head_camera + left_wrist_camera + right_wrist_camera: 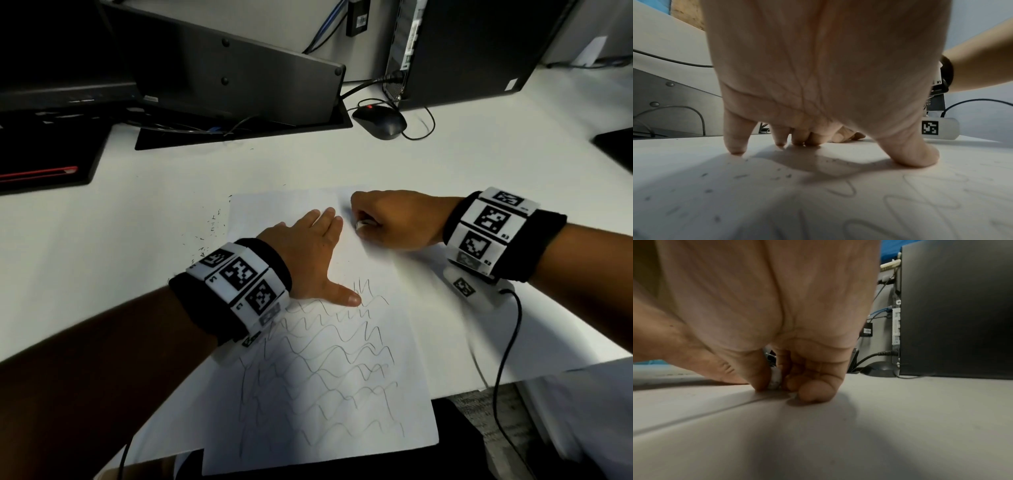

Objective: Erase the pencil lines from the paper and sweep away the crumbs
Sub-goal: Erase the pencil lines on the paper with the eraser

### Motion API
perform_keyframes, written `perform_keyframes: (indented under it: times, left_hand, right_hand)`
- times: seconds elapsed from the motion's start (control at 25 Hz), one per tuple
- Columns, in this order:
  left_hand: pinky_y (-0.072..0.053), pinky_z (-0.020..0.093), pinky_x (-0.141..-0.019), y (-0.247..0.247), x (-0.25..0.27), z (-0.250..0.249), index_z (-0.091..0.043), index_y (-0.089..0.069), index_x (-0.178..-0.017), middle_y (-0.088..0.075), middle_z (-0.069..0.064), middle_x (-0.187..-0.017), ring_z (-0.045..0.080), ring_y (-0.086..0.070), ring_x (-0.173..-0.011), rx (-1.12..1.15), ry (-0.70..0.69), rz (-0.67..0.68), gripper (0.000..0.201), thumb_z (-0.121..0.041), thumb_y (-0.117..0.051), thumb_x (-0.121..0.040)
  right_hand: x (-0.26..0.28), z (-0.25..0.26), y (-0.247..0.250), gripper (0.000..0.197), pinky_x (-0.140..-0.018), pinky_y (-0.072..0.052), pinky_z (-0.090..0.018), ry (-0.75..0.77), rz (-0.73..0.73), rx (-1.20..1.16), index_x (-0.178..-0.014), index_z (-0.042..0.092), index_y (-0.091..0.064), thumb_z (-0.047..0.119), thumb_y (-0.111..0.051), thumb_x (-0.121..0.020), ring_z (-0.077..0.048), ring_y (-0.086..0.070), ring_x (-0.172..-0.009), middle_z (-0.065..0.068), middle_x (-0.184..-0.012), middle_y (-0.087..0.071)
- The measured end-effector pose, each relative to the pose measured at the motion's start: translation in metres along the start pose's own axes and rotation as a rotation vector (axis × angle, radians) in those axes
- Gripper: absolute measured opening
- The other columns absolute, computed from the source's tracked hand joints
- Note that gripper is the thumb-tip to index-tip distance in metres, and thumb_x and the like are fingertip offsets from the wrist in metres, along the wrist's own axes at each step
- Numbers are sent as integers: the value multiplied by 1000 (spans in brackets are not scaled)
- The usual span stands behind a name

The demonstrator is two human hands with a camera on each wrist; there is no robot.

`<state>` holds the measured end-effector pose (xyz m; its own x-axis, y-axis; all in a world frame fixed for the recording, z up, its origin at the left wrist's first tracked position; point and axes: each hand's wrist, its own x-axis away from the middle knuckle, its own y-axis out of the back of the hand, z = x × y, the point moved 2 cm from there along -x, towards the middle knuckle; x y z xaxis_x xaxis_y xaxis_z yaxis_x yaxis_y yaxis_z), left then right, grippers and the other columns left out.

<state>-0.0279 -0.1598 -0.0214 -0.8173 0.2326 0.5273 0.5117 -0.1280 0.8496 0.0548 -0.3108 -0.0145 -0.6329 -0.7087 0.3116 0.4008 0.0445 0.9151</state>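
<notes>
A white sheet of paper [404, 346] lies on the desk, its near half covered with wavy pencil lines [318, 373] and its far half blank. My left hand [308, 253] presses flat on the paper's middle with fingers spread, thumb [910, 155] at the top of the lines. At the paper's far right corner my right hand [383, 219] pinches a small white eraser [775, 379] against the sheet. Dark eraser crumbs [209, 229] lie scattered on the desk left of the paper, and more crumbs [740, 176] lie under my left palm.
A monitor base [239, 126] and a black mouse [380, 121] with its cable sit at the back of the white desk [102, 246]. A black computer tower [472, 51] stands back right. A dark pad [44, 164] is at far left. Wrist cables hang off the near edge.
</notes>
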Motion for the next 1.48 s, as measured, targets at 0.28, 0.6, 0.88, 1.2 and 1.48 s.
perform_keyframes:
  times: [0.28, 0.6, 0.88, 1.2, 1.48]
  left_hand:
    - [-22, 49, -119, -6, 25, -59, -3, -1, -156, 3, 15, -165, 25, -3, -153, -131, -163, -80, 95, -69, -31, -95]
    - [-28, 47, -116, -23, 77, 2, 1, -5, -155, 0, 24, -163, 34, -9, -151, -72, 314, 185, 133, -95, -16, -64]
    - [-9, 52, -122, -11, 45, -36, -12, 8, -157, 19, 7, -164, 19, 13, -152, 37, -96, 29, 114, -85, -33, -81]
    - [-25, 50, -116, -8, 67, 38, -3, -13, -153, -13, 17, -162, 30, -20, -148, -141, 404, 73, 127, -96, -23, -68]
    - [-13, 52, -121, -10, 26, -13, -6, 8, -156, 13, 11, -165, 23, 8, -153, -23, 119, 51, 124, -91, -33, -76]
  right_hand:
    - [1, 0, -6, 22, -72, -34, -28, 10, 9, -111, -80, 27, -34, 18, -47, -96, -16, -47, -78, 10, -85, -44]
    - [-3, -2, -8, 25, -70, -36, -31, -10, 39, -55, -76, 30, -31, 21, -45, -95, -20, -47, -77, 12, -84, -42]
    - [-3, 1, -6, 30, -70, -33, -29, -8, 39, -58, -73, 29, -28, 19, -44, -96, -17, -43, -74, 10, -82, -40]
    - [-4, -2, -8, 26, -69, -36, -32, -33, 47, -69, -74, 29, -31, 21, -44, -95, -20, -47, -76, 8, -85, -44]
    - [-5, 1, -7, 22, -73, -42, -37, -18, 46, -63, -78, 27, -33, 22, -45, -95, -24, -49, -80, 4, -86, -44]
